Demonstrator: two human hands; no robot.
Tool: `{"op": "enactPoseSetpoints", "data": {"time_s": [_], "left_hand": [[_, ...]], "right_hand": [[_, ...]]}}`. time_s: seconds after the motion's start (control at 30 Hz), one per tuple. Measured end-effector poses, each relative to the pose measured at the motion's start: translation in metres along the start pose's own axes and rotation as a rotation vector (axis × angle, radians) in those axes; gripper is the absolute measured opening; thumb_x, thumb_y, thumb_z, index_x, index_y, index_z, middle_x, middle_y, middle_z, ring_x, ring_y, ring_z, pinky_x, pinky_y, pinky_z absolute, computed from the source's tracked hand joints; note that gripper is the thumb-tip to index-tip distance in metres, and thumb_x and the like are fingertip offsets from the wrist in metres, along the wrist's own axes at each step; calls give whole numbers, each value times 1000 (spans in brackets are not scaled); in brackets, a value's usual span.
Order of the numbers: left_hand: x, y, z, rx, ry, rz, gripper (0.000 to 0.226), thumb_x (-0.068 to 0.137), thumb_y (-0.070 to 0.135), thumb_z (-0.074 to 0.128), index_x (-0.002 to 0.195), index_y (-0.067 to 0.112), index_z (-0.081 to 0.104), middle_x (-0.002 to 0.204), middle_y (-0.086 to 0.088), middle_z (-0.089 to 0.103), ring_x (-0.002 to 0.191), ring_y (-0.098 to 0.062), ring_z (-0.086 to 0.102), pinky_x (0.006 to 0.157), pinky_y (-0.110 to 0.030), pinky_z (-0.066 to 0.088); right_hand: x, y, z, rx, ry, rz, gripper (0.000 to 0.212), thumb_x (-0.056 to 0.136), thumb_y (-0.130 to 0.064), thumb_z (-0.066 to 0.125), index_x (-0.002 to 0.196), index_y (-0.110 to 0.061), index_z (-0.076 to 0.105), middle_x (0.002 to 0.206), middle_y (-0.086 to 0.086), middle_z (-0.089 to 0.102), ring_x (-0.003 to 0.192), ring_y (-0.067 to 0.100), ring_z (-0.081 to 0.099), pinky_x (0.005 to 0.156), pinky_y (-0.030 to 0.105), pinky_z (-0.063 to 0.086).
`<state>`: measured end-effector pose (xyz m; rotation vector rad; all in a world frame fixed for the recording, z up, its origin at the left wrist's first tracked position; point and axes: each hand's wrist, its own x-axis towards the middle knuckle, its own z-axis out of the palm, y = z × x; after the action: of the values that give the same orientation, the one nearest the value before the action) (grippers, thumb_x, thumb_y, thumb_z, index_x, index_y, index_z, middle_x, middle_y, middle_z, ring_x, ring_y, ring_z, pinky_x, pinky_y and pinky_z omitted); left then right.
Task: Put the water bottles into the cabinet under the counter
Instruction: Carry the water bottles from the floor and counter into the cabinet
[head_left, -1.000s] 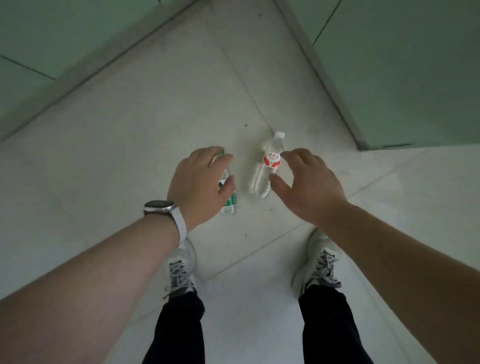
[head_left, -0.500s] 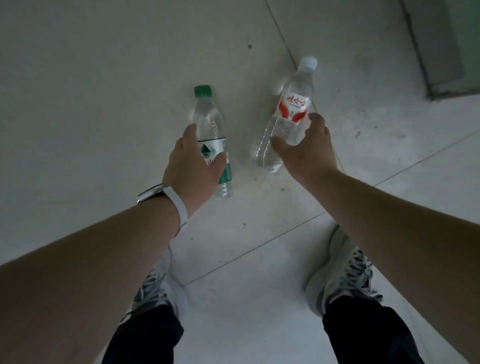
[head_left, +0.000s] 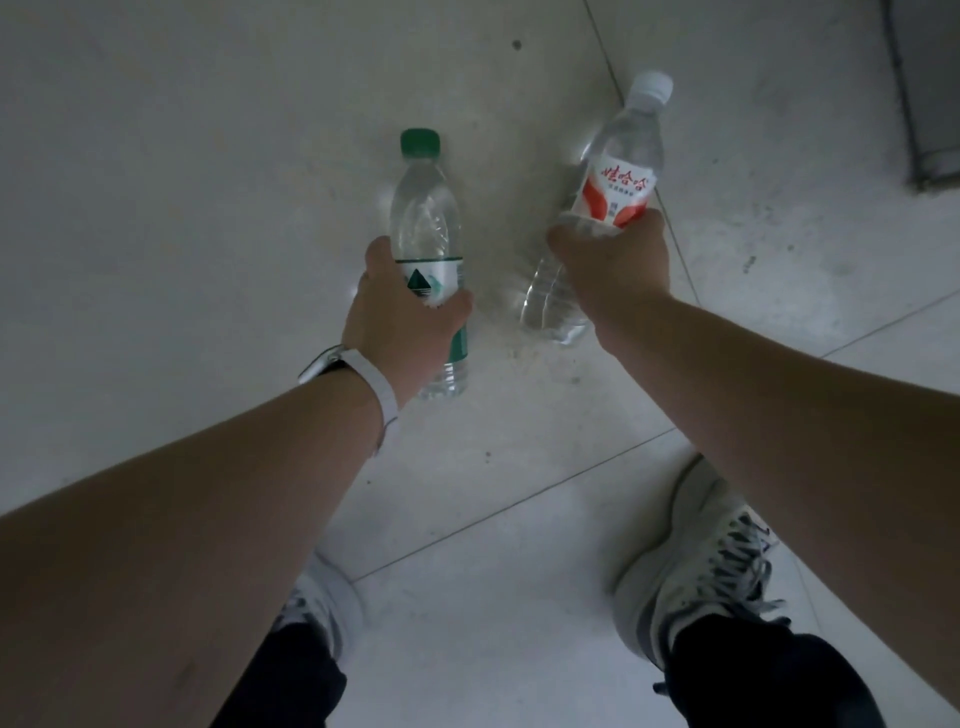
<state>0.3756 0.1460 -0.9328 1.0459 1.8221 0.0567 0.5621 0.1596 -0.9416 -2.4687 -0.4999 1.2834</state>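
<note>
— Above the shoes (head_left: 696, 561), what's being held?
— Left hand (head_left: 400, 322) grips the green-cap bottle (head_left: 426, 218) round its label; right hand (head_left: 613, 260) grips the white-cap bottle (head_left: 623, 156) below its label. Both are apart, low by the floor (head_left: 208, 208).

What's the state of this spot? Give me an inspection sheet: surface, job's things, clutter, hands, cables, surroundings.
Surface: pale tiled floor with grout lines and a few dark specks.
Job's things: green-capped bottle and white-capped bottle with a red label, both in hand. It cannot be told whether they are off the floor.
Clutter: nothing seen.
Hands: left hand grips the green-capped bottle round its label; right hand grips the white-capped bottle at its middle.
Cables: nothing seen.
Surroundings: pale shoes, a watch on the left wrist, a grey panel at the upper right; no cabinet opening in view.
</note>
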Motion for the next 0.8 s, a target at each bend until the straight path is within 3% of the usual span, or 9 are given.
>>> {"op": "enactPoseSetpoints", "data": {"time_s": [0.13, 0.27, 0.4, 0.47, 0.57, 0.67, 0.8], "left_hand": [[-8, -1, -2, -9, -7, 11, 53, 81, 28, 79, 117, 27, 40, 100, 5, 64, 81, -8, 64, 63, -21, 48], [-39, 2, -16, -25, -26, 7, 58, 80, 26, 79, 125, 26, 42, 102, 9, 64, 87, -8, 65, 74, -28, 52], [-83, 17, -46, -59, -10, 23, 60, 81, 24, 80, 128, 26, 42, 102, 12, 61, 84, 1, 61, 65, -16, 46], [-107, 28, -68, -58, 14, 44, 58, 80, 25, 81, 121, 33, 40, 100, 16, 60, 85, -1, 62, 67, -19, 48], [-140, 51, -107, -54, 52, 71, 61, 77, 27, 82, 117, 39, 37, 103, 14, 61, 88, -10, 65, 76, -28, 53], [-171, 81, -152, -76, 100, 91, 60, 78, 27, 83, 116, 39, 38, 96, 24, 59, 85, 1, 63, 70, -23, 51], [-220, 130, -212, -153, 187, 84, 59, 79, 26, 82, 117, 41, 38, 95, 28, 57, 84, 9, 59, 79, -28, 52]], "right_hand": [[-15, 6, -10, -100, -74, -72, 57, 75, -33, 76, 123, -20, 49, 103, -8, 61, 86, 7, 61, 68, 22, 54], [-51, 9, -32, -163, -134, -121, 51, 78, -32, 76, 119, -26, 48, 104, -11, 57, 80, 1, 54, 59, 14, 40], [-99, -4, -60, -195, -143, -182, 48, 73, -34, 77, 110, -33, 45, 106, -10, 58, 86, 5, 57, 69, 22, 45], [-124, -18, -75, -203, -146, -216, 52, 73, -35, 77, 115, -32, 47, 109, -7, 58, 93, 9, 58, 72, 22, 46], [-166, -48, -101, -208, -154, -270, 56, 75, -34, 78, 123, -30, 48, 112, -9, 58, 96, 7, 57, 70, 12, 41], [-212, -87, -126, -194, -168, -320, 57, 75, -34, 79, 123, -31, 48, 113, -11, 58, 94, 1, 56, 70, 8, 39], [-275, -145, -165, -169, -177, -399, 65, 74, -35, 81, 130, -30, 48, 116, -11, 59, 100, 6, 59, 83, 18, 48]]}}
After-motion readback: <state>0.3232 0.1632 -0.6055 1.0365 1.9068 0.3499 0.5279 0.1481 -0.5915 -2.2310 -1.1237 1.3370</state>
